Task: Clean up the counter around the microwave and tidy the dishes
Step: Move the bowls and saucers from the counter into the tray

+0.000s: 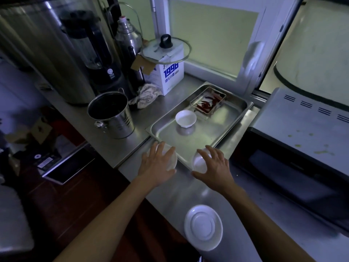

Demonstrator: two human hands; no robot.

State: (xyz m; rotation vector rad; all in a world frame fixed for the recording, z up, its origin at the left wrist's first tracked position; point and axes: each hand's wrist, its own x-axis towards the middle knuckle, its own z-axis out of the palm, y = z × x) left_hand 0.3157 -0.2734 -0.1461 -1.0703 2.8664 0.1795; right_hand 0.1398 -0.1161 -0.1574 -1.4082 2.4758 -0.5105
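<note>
Nearest me, an upturned white saucer (203,227) lies foot-ring up on the steel counter (170,190), close to its front edge; my two bare forearms run past it on either side. Further in, my left hand (157,164) lies fingers spread over a small white bowl (171,157) at the near left corner of the steel tray (236,118); the palm covers most of it, so I cannot tell whether the bowl is gripped or only touched, nor whether it sits on the counter or the tray rim. My right hand (214,165) curls loosely over a second white bowl (199,161) tilted on the tray's near edge; fingers arch over its far side, thumb toward me, and how firm the hold is stays unclear.

Inside the tray a third small white bowl (186,118) stands upright and alone; beyond it, in the far corner, a shallow steel dish (208,100) holds dried red chillies (207,104). The microwave (294,148) fills the right side, its front cut off by the frame and its top stained. Left of the tray stands a dark metal pail (111,116), its contents too dim to read; behind it a crumpled rag (146,96), a white carton (169,74) with a glass lid (166,51) resting on top, a black blender (94,48) and a large steel urn (47,44), only partly in frame. The whole scene is murky.
</note>
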